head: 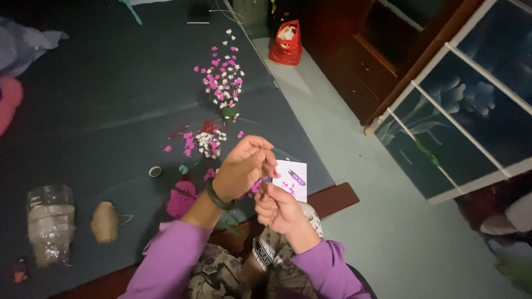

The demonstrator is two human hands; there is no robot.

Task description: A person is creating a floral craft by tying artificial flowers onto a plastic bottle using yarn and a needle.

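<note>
Partly hidden, a tiny pink flower (256, 187) sits pinched between left hand (244, 166) and right hand (277, 207), each grip closed on it.

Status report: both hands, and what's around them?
Left hand and right hand pinch a small pink flower together. White card just beyond. Nothing blocking.

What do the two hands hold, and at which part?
Both the left hand and right hand pinch a small pink flower piece between fingertips; the exact part is unclear.
</note>
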